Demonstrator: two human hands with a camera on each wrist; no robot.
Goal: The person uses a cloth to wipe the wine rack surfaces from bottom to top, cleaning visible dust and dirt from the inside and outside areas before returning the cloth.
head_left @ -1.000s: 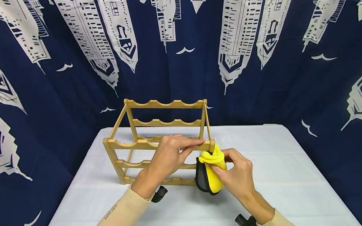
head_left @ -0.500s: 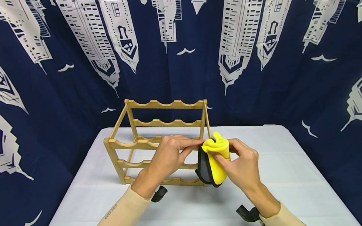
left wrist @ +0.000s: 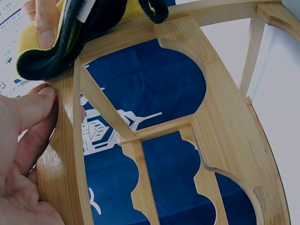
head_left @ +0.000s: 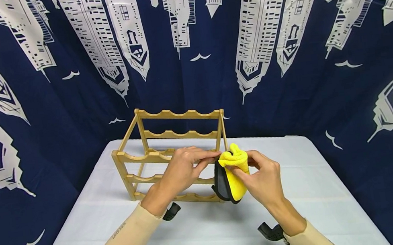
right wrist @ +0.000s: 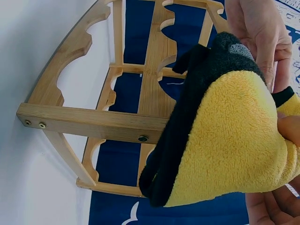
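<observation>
A wooden wine rack (head_left: pixel 153 156) with scalloped rails stands on the table. My left hand (head_left: pixel 185 167) grips its top front rail near the right corner, thumb on one side of the wood (left wrist: pixel 63 173) in the left wrist view. My right hand (head_left: pixel 266 177) pinches a bunched microfibre cloth (head_left: pixel 238 184), yellow on one face, dark grey on the other, with a black edge. The cloth (right wrist: pixel 229 136) is draped against the rack's right front corner and hides part of it. Some of my right fingers are hidden behind the cloth.
A white cloth covers the table (head_left: pixel 310 190). Behind and at both sides hangs a navy curtain (head_left: pixel 185 87) printed with white buildings and birds. Black wrist mounts (head_left: pixel 271 232) stick out below my wrists.
My right hand has lifted the cloth slightly up and to the right at the rack's corner, then stayed nearly still. The left hand has kept its place on the rail.
</observation>
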